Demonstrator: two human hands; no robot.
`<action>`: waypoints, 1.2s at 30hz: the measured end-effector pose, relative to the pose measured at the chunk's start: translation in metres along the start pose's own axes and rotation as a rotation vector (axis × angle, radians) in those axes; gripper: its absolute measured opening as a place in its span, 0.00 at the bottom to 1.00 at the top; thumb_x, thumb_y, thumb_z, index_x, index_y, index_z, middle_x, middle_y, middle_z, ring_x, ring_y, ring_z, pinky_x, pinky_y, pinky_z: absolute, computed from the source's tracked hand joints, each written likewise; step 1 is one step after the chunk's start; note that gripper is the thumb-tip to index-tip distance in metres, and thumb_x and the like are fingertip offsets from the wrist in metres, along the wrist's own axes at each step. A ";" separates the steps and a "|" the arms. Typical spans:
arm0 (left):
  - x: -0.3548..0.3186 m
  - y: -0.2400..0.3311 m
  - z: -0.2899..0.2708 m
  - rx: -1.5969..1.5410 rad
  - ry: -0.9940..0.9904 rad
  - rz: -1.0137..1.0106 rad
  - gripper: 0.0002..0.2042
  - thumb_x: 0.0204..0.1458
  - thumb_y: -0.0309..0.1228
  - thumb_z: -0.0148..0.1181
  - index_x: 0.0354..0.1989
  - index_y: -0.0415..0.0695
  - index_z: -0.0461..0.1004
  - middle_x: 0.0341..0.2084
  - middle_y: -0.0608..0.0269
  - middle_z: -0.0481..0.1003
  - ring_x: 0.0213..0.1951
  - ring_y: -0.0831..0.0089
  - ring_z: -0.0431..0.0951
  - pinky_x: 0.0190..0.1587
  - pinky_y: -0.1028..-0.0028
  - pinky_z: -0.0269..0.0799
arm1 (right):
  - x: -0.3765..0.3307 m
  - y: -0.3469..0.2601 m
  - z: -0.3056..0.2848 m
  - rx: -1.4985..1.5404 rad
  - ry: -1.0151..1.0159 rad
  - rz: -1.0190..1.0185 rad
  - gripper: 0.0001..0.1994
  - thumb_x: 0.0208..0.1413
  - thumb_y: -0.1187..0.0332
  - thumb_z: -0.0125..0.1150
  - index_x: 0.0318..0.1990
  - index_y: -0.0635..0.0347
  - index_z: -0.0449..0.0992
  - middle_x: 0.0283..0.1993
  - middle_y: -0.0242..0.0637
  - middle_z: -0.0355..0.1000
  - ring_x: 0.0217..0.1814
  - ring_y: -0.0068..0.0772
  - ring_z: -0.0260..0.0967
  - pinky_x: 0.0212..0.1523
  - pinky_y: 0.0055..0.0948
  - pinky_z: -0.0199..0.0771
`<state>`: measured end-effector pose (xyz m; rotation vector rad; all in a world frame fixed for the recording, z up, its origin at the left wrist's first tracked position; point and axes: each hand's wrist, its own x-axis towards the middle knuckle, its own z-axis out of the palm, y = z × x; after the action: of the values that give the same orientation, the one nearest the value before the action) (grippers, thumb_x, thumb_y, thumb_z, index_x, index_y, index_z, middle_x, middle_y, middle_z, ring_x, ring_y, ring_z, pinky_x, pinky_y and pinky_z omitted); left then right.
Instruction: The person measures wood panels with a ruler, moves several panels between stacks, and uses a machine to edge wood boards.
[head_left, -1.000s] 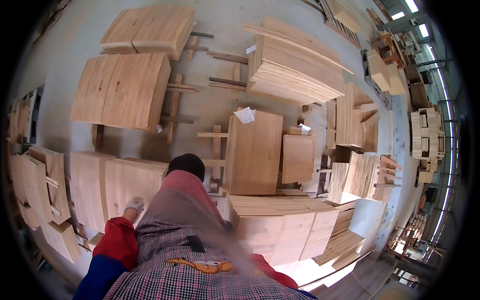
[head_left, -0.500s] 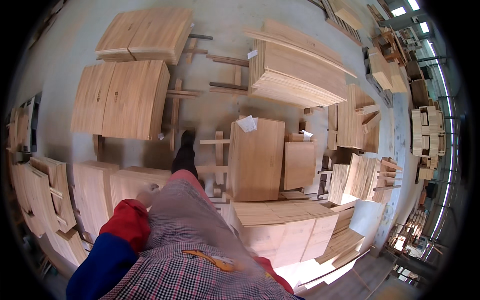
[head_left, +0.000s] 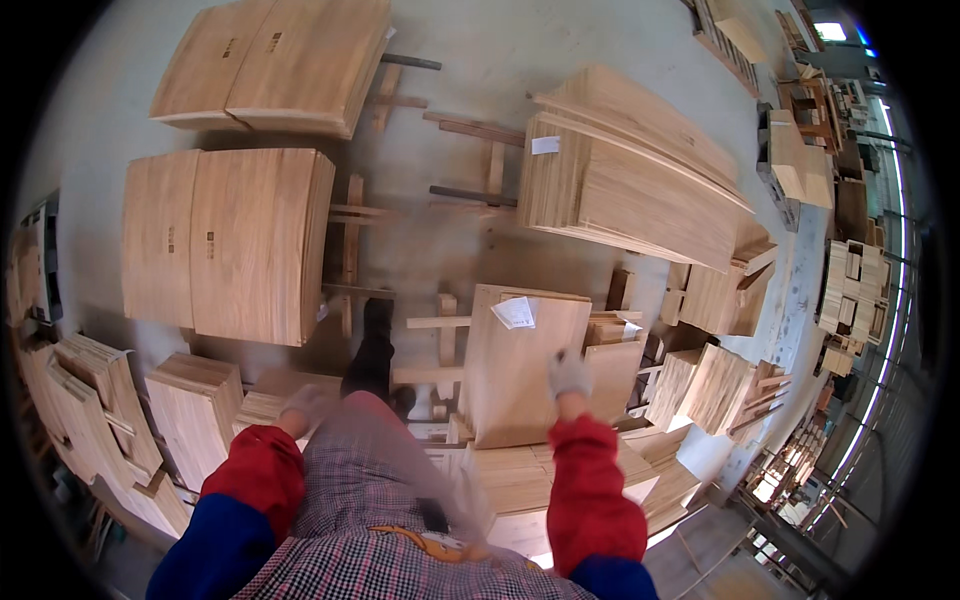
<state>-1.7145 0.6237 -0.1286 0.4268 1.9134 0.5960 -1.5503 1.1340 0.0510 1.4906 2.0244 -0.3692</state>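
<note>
My right hand (head_left: 570, 374), in a pale glove, is held out over a stack of wooden panels (head_left: 520, 385) with a white paper sheet (head_left: 514, 312) on top. Whether it touches the wood cannot be told, and its fingers are too blurred to read. My left hand (head_left: 306, 404), smeared by motion, hangs beside my checked apron (head_left: 350, 480), near a low stack of boards (head_left: 262, 408). No held thing shows in either hand. Both arms wear red and blue sleeves.
Paired panel stacks (head_left: 255, 245) stand at the left, with more (head_left: 310, 65) beyond. A long stack of panels (head_left: 640, 185) rests at the far right. Wooden bearers (head_left: 446, 330) lie on the floor between stacks, close to my dark shoe (head_left: 378, 312).
My right arm has swung forward into view over the panel stack. The stacks ahead have shifted lower and appear nearer as I step forward. My left hand stays low beside the apron.
</note>
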 end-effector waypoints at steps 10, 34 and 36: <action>0.026 -0.005 -0.036 -0.433 0.086 -0.254 0.11 0.51 0.26 0.49 0.43 0.39 0.66 0.28 0.62 0.70 0.26 0.74 0.70 0.28 0.76 0.69 | 0.156 -0.133 -0.124 -0.064 0.193 0.145 0.27 0.47 0.48 0.52 0.45 0.63 0.65 0.44 0.52 0.69 0.48 0.52 0.66 0.45 0.43 0.66; 0.038 0.039 -0.026 -0.484 0.059 -0.320 0.13 0.52 0.28 0.50 0.45 0.40 0.65 0.32 0.60 0.70 0.30 0.71 0.71 0.33 0.73 0.70 | 0.196 -0.146 -0.144 -0.316 -0.116 0.117 0.27 0.43 0.48 0.58 0.40 0.64 0.73 0.41 0.50 0.71 0.44 0.49 0.69 0.41 0.39 0.69; 0.038 0.027 -0.024 -0.483 0.106 -0.334 0.12 0.52 0.27 0.50 0.45 0.40 0.65 0.32 0.60 0.70 0.30 0.71 0.71 0.34 0.73 0.70 | 0.199 -0.149 -0.147 -0.277 -0.175 0.161 0.27 0.43 0.47 0.58 0.41 0.64 0.73 0.42 0.50 0.70 0.46 0.49 0.68 0.42 0.39 0.69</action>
<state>-1.7508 0.6610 -0.1330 -0.2320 1.8077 0.8358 -1.7716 1.3173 0.0283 1.3856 1.7264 -0.1409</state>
